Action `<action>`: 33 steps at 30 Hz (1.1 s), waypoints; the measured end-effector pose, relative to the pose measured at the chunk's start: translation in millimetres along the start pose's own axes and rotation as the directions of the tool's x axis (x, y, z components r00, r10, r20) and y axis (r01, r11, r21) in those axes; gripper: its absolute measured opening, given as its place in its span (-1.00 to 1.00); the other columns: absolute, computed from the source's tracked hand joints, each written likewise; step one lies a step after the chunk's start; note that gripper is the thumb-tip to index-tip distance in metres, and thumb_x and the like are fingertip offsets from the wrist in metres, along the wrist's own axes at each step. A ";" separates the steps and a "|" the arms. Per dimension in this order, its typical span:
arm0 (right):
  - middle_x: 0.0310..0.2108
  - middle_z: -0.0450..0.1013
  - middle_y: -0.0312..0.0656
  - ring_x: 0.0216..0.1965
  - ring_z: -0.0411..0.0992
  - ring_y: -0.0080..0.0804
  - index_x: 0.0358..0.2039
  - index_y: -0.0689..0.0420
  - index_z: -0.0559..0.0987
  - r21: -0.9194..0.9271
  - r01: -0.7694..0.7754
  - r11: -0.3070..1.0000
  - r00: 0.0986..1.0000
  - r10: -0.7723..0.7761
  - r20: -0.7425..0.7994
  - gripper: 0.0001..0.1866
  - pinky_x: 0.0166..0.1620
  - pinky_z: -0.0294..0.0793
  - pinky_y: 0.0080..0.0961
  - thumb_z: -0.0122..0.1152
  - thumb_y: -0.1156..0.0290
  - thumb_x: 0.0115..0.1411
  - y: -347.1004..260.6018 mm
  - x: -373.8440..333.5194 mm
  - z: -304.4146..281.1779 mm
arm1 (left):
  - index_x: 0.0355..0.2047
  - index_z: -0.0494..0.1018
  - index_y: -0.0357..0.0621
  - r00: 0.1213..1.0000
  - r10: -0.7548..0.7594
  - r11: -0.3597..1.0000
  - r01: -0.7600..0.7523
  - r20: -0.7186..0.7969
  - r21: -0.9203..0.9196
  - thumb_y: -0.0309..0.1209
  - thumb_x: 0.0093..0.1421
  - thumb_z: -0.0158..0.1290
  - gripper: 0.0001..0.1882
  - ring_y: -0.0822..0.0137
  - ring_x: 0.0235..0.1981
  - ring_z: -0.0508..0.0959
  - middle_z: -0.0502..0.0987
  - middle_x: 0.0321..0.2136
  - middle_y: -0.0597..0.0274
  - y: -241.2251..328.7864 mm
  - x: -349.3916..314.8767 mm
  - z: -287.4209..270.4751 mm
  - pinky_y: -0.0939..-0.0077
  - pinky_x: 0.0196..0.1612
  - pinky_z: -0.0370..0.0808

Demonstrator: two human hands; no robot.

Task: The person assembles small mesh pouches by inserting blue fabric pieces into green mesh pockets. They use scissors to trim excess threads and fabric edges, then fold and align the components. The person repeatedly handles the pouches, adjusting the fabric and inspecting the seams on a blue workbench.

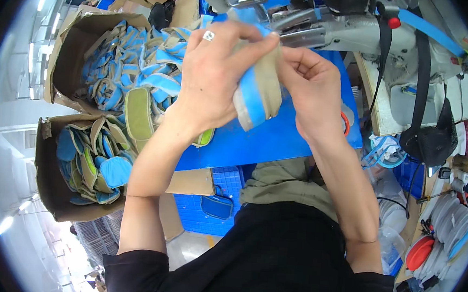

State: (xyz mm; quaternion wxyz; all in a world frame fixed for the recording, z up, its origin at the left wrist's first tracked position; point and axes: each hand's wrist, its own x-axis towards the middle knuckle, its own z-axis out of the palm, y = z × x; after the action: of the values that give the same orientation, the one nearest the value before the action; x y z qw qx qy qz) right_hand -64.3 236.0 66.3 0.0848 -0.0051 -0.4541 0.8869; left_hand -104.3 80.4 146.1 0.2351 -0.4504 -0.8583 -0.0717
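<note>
A beige fabric band with a bright blue stripe (259,96) hangs curved between my two hands, over the blue work surface (278,135). My left hand (212,71) grips it from the left, thumb pressed along its upper part; a small white piece shows on one finger. Against the band's upper right edge, my right hand (316,92) is closed with thumb and fingertips pinched together. Just beyond the hands are the metal parts of a sewing machine (304,31). Blur and fingers hide the band's top end.
To the left, one cardboard box (66,61) holds many blue-and-beige strips, spilling onto the table. A nearer box (47,171) contains green, beige and blue padded pieces. An olive oval pad (138,115) lies by my left forearm. Red-handled scissors (346,123) are beside my right wrist.
</note>
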 end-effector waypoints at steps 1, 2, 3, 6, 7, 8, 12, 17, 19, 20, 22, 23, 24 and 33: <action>-0.33 0.67 -0.15 -0.32 0.60 -0.60 -0.17 0.36 0.67 0.024 0.000 1.000 1.000 0.001 -0.015 -0.82 -0.26 0.55 -0.67 0.34 0.52 0.27 2.0 2.2 0.7 | 0.05 0.65 0.05 1.000 0.009 1.000 -0.009 -0.028 -0.001 -0.27 0.02 0.30 -0.49 0.22 -0.16 0.57 0.61 -0.13 0.29 -0.5 0.8 0.7 0.33 -0.04 0.35; -0.33 0.67 -0.15 -0.32 0.60 -0.61 -0.16 0.36 0.67 0.015 0.001 1.000 1.000 0.000 -0.031 -0.82 -0.26 0.55 -0.67 0.33 0.53 0.27 3.7 4.3 0.7 | 0.04 0.66 0.05 0.998 0.017 1.000 -0.018 -0.055 -0.002 -0.26 0.02 0.30 -0.50 0.23 -0.16 0.58 0.62 -0.14 0.30 -1.2 0.1 2.3 0.33 -0.05 0.35; -0.33 0.67 -0.16 -0.32 0.60 -0.61 -0.16 0.36 0.67 0.012 -0.001 1.000 0.999 0.002 -0.045 -0.82 -0.26 0.55 -0.67 0.32 0.53 0.27 6.4 5.0 0.9 | 0.02 0.67 0.05 0.997 0.025 1.000 -0.025 -0.077 0.001 -0.26 0.02 0.30 -0.51 0.24 -0.16 0.59 0.63 -0.14 0.31 -1.1 -2.0 3.2 0.32 -0.05 0.35; -0.34 0.66 -0.17 -0.33 0.59 -0.63 -0.14 0.36 0.67 -0.034 0.003 0.999 0.998 -0.005 -0.062 -0.82 -0.27 0.55 -0.68 0.30 0.55 0.28 3.0 5.0 3.1 | -0.03 0.68 0.06 0.992 0.024 0.998 -0.017 -0.127 0.061 -0.25 0.02 0.29 -0.55 0.29 -0.17 0.62 0.66 -0.16 0.37 -2.5 -7.8 7.9 0.33 -0.05 0.35; -0.34 0.66 -0.17 -0.34 0.59 -0.63 -0.14 0.36 0.67 -0.054 0.006 0.999 0.998 -0.010 -0.067 -0.82 -0.27 0.54 -0.68 0.30 0.55 0.28 2.5 5.0 3.2 | -0.05 0.67 0.03 0.989 0.033 0.998 -0.024 -0.142 0.062 -0.32 -0.02 0.27 -0.56 0.28 -0.17 0.61 0.65 -0.17 0.38 -2.3 -7.8 9.4 0.32 -0.06 0.36; -0.34 0.66 -0.17 -0.34 0.59 -0.64 -0.14 0.36 0.68 -0.052 0.013 0.999 0.997 -0.016 -0.071 -0.82 -0.28 0.54 -0.68 0.30 0.56 0.27 3.1 5.5 3.2 | -0.08 0.66 0.01 0.987 0.042 0.997 -0.032 -0.157 0.063 -0.39 -0.06 0.24 -0.56 0.27 -0.18 0.61 0.64 -0.18 0.38 -1.7 -7.4 11.0 0.30 -0.07 0.36; -0.36 0.66 -0.18 -0.37 0.58 -0.65 -0.15 0.34 0.69 -0.062 0.032 0.998 0.996 -0.037 -0.083 -0.83 -0.31 0.52 -0.69 0.31 0.56 0.27 5.7 4.0 2.3 | -0.06 0.68 0.05 0.989 0.053 0.992 -0.037 -0.138 0.119 -0.27 0.00 0.27 -0.57 0.32 -0.17 0.61 0.67 -0.15 0.40 -2.6 -9.3 11.3 0.35 -0.08 0.34; -0.37 0.66 -0.18 -0.38 0.58 -0.64 -0.15 0.34 0.69 -0.091 0.031 0.995 0.988 -0.044 -0.145 -0.82 -0.31 0.52 -0.68 0.34 0.55 0.25 4.2 6.2 9.4 | -0.03 0.66 0.05 0.989 0.027 0.997 -0.015 -0.149 0.078 -0.34 0.04 0.24 -0.58 0.29 -0.15 0.63 0.68 -0.14 0.37 -4.9 -10.7 14.4 0.32 -0.08 0.34; -0.37 0.66 -0.18 -0.38 0.58 -0.63 -0.16 0.34 0.69 -0.097 0.059 0.994 0.978 -0.077 -0.193 -0.81 -0.30 0.53 -0.67 0.35 0.55 0.24 9.6 7.5 9.8 | -0.02 0.65 0.05 0.988 0.008 0.998 0.000 -0.157 0.056 -0.37 0.05 0.22 -0.58 0.27 -0.12 0.64 0.69 -0.12 0.34 -5.6 -9.6 16.8 0.31 -0.07 0.34; -0.37 0.66 -0.19 -0.38 0.58 -0.63 -0.17 0.33 0.70 -0.098 0.081 0.992 0.973 -0.100 -0.208 -0.81 -0.29 0.53 -0.66 0.37 0.54 0.23 11.7 8.5 11.1 | -0.02 0.65 0.04 0.988 -0.005 0.999 0.012 -0.155 0.047 -0.38 0.06 0.22 -0.59 0.27 -0.11 0.64 0.69 -0.11 0.33 -5.0 -9.5 16.9 0.31 -0.07 0.34; -0.37 0.67 -0.20 -0.37 0.58 -0.63 -0.18 0.31 0.71 -0.095 0.122 0.988 0.962 -0.141 -0.235 -0.82 -0.28 0.54 -0.64 0.40 0.52 0.21 16.0 10.2 14.6 | -0.02 0.65 0.04 0.989 -0.032 0.999 0.036 -0.146 0.028 -0.40 0.08 0.21 -0.60 0.23 -0.09 0.65 0.69 -0.09 0.29 -2.7 -9.6 15.5 0.29 -0.05 0.36; -0.37 0.67 -0.21 -0.37 0.57 -0.63 -0.19 0.30 0.72 -0.150 0.150 0.977 0.953 -0.183 -0.240 -0.81 -0.27 0.54 -0.63 0.41 0.52 0.19 17.6 11.0 14.4 | -0.03 0.64 0.05 0.989 -0.045 0.999 0.047 -0.140 0.014 -0.41 0.09 0.21 -0.61 0.21 -0.08 0.65 0.68 -0.08 0.26 -1.8 -9.4 14.7 0.26 -0.02 0.38; -0.37 0.67 -0.21 -0.37 0.56 -0.63 -0.20 0.29 0.73 -0.200 0.178 0.963 0.943 -0.225 -0.244 -0.81 -0.26 0.54 -0.62 0.42 0.52 0.17 19.0 12.1 15.1 | -0.03 0.64 0.05 0.990 -0.055 0.998 0.056 -0.132 0.005 -0.43 0.10 0.21 -0.62 0.18 -0.08 0.65 0.68 -0.07 0.23 -1.4 -9.4 13.1 0.24 0.00 0.40; -0.40 0.62 -0.21 -0.38 0.56 -0.45 -0.27 0.17 0.73 -0.504 0.376 0.778 0.851 -0.505 -0.144 -0.81 -0.25 0.53 -0.50 0.43 0.53 0.06 20.7 3.4 18.2 | 0.02 0.53 -0.18 0.561 -0.471 -0.505 0.461 0.681 -0.729 -0.30 0.38 0.17 -0.71 0.42 -0.03 0.61 0.64 -0.06 0.19 -5.7 -28.5 4.6 0.42 0.04 0.54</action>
State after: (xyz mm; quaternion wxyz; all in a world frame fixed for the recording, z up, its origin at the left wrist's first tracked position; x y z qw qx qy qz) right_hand -72.3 210.1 60.5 0.3494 -0.0390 -0.6218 0.6998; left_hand -96.7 57.6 129.2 -0.2425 0.0068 -0.5848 -0.7740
